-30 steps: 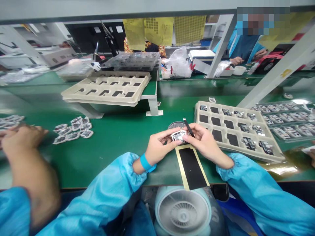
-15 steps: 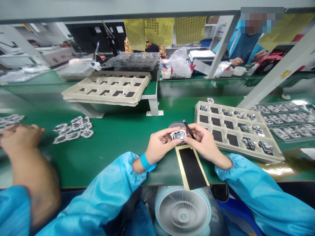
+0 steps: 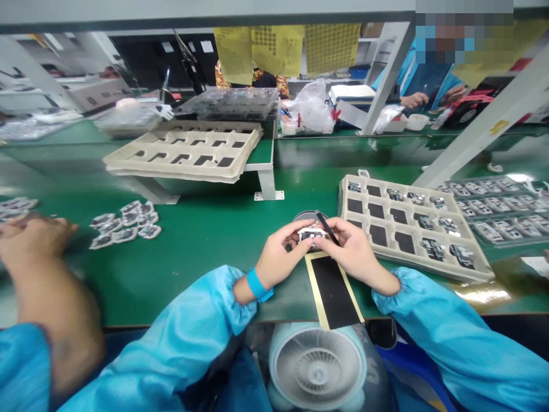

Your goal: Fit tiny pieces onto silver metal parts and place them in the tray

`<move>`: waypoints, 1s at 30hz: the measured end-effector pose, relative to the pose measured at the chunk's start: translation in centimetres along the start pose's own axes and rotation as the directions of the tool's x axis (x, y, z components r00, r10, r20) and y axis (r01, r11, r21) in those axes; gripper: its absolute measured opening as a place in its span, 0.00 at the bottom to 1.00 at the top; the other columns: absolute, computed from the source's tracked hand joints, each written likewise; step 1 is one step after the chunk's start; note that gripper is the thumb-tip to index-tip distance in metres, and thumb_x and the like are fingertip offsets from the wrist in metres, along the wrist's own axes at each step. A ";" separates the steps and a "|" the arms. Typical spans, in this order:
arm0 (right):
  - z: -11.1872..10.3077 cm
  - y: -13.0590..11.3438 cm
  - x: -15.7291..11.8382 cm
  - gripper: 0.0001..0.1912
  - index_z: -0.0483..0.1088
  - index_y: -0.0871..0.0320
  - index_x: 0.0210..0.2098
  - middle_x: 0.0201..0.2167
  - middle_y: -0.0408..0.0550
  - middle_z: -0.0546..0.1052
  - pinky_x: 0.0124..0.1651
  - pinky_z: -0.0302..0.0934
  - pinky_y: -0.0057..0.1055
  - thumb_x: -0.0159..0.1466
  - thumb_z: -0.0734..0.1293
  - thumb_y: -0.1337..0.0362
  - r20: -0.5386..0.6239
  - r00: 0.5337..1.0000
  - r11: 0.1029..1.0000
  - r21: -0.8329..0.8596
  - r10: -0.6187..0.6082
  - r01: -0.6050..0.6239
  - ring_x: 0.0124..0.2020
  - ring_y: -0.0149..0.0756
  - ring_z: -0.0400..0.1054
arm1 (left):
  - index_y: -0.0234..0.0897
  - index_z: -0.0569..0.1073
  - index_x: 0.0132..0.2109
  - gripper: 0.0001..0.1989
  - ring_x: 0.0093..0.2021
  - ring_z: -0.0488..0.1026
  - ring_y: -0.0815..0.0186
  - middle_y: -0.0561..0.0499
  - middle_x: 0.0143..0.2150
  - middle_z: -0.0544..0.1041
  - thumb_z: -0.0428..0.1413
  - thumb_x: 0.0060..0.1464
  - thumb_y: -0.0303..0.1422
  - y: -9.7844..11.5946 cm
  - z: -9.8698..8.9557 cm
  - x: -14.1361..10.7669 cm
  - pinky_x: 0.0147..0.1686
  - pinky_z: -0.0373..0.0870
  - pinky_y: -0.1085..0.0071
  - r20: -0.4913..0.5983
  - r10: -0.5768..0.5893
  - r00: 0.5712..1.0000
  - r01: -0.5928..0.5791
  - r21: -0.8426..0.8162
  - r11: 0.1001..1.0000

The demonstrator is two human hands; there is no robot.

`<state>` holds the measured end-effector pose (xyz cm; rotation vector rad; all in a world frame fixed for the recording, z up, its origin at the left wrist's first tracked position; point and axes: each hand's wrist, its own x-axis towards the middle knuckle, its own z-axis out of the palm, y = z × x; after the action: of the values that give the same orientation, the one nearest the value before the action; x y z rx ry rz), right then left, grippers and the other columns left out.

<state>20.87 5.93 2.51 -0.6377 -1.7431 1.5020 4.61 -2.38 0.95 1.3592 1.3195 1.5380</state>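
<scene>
Both of my hands meet around a small white-rimmed electronic part above the green table. My left hand grips its left side between thumb and fingers. On the other side, my right hand pinches the right edge and also has a thin black tool between its fingers, slanting up to the left. Behind the hands a round dark mesh disc shows in part. Just below them lies a black sheet with a pale yellow border, reaching the table's front edge.
A beige tray with several parts stands right, near clear trays. White-rimmed parts lie left, beside another person's arm. A second beige tray rests on a raised stand. A fan is below the table edge.
The white-rimmed part has been tipped slightly between my fingers, and the black tool has shifted a little left. The whole view has moved slightly.
</scene>
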 end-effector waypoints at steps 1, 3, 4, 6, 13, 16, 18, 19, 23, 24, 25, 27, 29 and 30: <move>0.0 0.0 0.0 0.11 0.73 0.56 0.38 0.35 0.44 0.79 0.43 0.72 0.34 0.59 0.76 0.61 -0.003 1.000 1.000 -0.001 0.003 -0.003 0.36 0.35 0.75 | 0.38 0.80 0.54 0.16 0.47 0.78 0.59 0.44 0.50 0.81 0.62 0.60 0.36 0.0 -0.1 0.0 0.49 0.76 0.64 0.002 -0.025 1.000 0.025 0.066 0.998; -0.1 0.1 0.0 0.12 0.72 0.56 0.38 0.33 0.44 0.78 0.41 0.71 0.33 0.58 0.76 0.59 0.000 1.000 1.000 -0.018 0.011 -0.011 0.35 0.35 0.74 | 0.36 0.81 0.51 0.14 0.42 0.78 0.60 0.45 0.45 0.83 0.62 0.60 0.36 0.2 -0.1 -0.1 0.45 0.76 0.65 -0.006 -0.053 0.999 0.054 0.138 0.989; -0.1 0.2 0.0 0.13 0.72 0.56 0.37 0.33 0.44 0.78 0.40 0.71 0.33 0.59 0.76 0.58 0.000 1.000 0.999 -0.033 0.012 -0.012 0.35 0.35 0.74 | 0.35 0.81 0.49 0.14 0.40 0.78 0.61 0.45 0.43 0.83 0.62 0.60 0.37 0.3 0.0 -0.1 0.43 0.76 0.66 -0.015 -0.057 0.998 0.059 0.137 0.989; 0.0 0.3 -0.2 0.15 0.70 0.56 0.36 0.32 0.44 0.77 0.39 0.71 0.34 0.59 0.76 0.55 -0.006 1.000 0.998 -0.056 0.010 -0.010 0.35 0.35 0.73 | 0.34 0.81 0.47 0.14 0.37 0.78 0.61 0.45 0.41 0.83 0.63 0.59 0.37 0.4 0.1 -0.2 0.40 0.76 0.66 -0.037 -0.059 0.998 0.062 0.093 0.994; 0.6 0.7 -0.7 0.17 0.69 0.55 0.36 0.33 0.44 0.75 0.40 0.71 0.34 0.60 0.75 0.51 -0.023 1.000 1.000 -0.022 -0.014 0.013 0.35 0.35 0.73 | 0.34 0.81 0.47 0.13 0.34 0.78 0.63 0.47 0.36 0.83 0.63 0.59 0.38 0.3 0.6 -0.8 0.37 0.75 0.68 -0.074 -0.045 0.996 0.047 0.023 0.999; 0.2 0.6 -0.5 0.14 0.70 0.55 0.39 0.34 0.45 0.76 0.40 0.71 0.35 0.64 0.72 0.52 -0.007 0.999 0.995 -0.083 -0.053 0.053 0.35 0.36 0.73 | 0.35 0.82 0.46 0.12 0.33 0.77 0.64 0.48 0.35 0.83 0.62 0.59 0.37 0.5 0.3 -0.6 0.35 0.73 0.69 -0.097 0.012 0.995 0.001 0.127 0.992; -0.5 0.2 -0.3 0.12 0.72 0.55 0.43 0.38 0.47 0.77 0.42 0.71 0.37 0.64 0.72 0.55 0.046 0.989 0.970 -0.196 -0.138 0.144 0.39 0.38 0.74 | 0.36 0.82 0.44 0.10 0.33 0.76 0.64 0.48 0.36 0.83 0.62 0.58 0.36 0.5 0.0 -0.4 0.36 0.72 0.68 -0.108 0.111 0.988 -0.076 0.283 0.956; -0.9 -0.1 -0.1 0.14 0.73 0.55 0.45 0.41 0.49 0.77 0.45 0.71 0.38 0.63 0.74 0.56 0.083 0.977 0.942 -0.260 -0.197 0.212 0.42 0.40 0.74 | 0.37 0.82 0.44 0.09 0.33 0.76 0.64 0.49 0.37 0.84 0.62 0.58 0.35 0.5 -0.2 -0.3 0.37 0.72 0.67 -0.099 0.174 0.980 -0.127 0.367 0.922; -2.0 -1.3 0.3 0.11 0.75 0.54 0.46 0.43 0.52 0.77 0.47 0.70 0.41 0.64 0.72 0.61 0.136 0.902 0.808 -0.405 -0.410 0.428 0.44 0.42 0.73 | 0.41 0.81 0.45 0.08 0.37 0.77 0.63 0.50 0.39 0.84 0.60 0.59 0.32 0.5 -0.6 -0.2 0.42 0.68 0.64 0.023 0.347 0.938 -0.300 0.558 0.774; -2.2 -1.4 0.3 0.08 0.76 0.54 0.44 0.40 0.51 0.77 0.45 0.71 0.41 0.66 0.71 0.62 0.135 0.893 0.793 -0.416 -0.430 0.445 0.42 0.41 0.73 | 0.41 0.81 0.45 0.08 0.37 0.77 0.63 0.50 0.39 0.84 0.60 0.59 0.32 0.5 -0.6 -0.2 0.42 0.67 0.64 0.040 0.357 0.933 -0.314 0.573 0.757; -2.2 -1.3 0.3 0.05 0.77 0.54 0.42 0.38 0.50 0.77 0.42 0.71 0.40 0.66 0.70 0.63 0.135 0.887 0.782 -0.425 -0.442 0.455 0.39 0.40 0.72 | 0.41 0.81 0.46 0.08 0.36 0.77 0.63 0.50 0.38 0.84 0.60 0.59 0.31 0.5 -0.6 -0.2 0.41 0.67 0.64 0.047 0.358 0.933 -0.317 0.582 0.749; -2.3 -0.9 0.4 0.04 0.78 0.53 0.40 0.35 0.49 0.77 0.39 0.70 0.39 0.65 0.72 0.63 0.155 0.879 0.765 -0.441 -0.451 0.470 0.36 0.40 0.72 | 0.41 0.81 0.46 0.09 0.36 0.77 0.63 0.50 0.39 0.84 0.59 0.59 0.31 0.4 -0.6 -0.2 0.41 0.67 0.64 0.041 0.347 0.937 -0.303 0.588 0.750; -2.3 -0.3 0.4 0.06 0.79 0.52 0.41 0.35 0.49 0.77 0.39 0.71 0.39 0.64 0.73 0.62 0.178 0.871 0.749 -0.450 -0.459 0.486 0.37 0.41 0.73 | 0.41 0.81 0.46 0.09 0.37 0.78 0.63 0.50 0.39 0.84 0.59 0.59 0.31 0.4 -0.5 -0.2 0.42 0.67 0.64 0.034 0.337 0.941 -0.292 0.587 0.755; -2.4 -0.1 0.4 0.07 0.80 0.51 0.42 0.35 0.49 0.78 0.39 0.71 0.40 0.64 0.73 0.62 0.189 0.867 0.741 -0.455 -0.462 0.494 0.37 0.41 0.73 | 0.41 0.81 0.45 0.09 0.37 0.78 0.62 0.50 0.39 0.84 0.59 0.59 0.31 0.4 -0.5 -0.2 0.43 0.67 0.64 0.031 0.335 0.942 -0.289 0.586 0.757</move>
<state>22.52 7.63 2.75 -0.3323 -2.1573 0.7241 4.18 -2.77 1.29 2.0093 1.7811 1.4545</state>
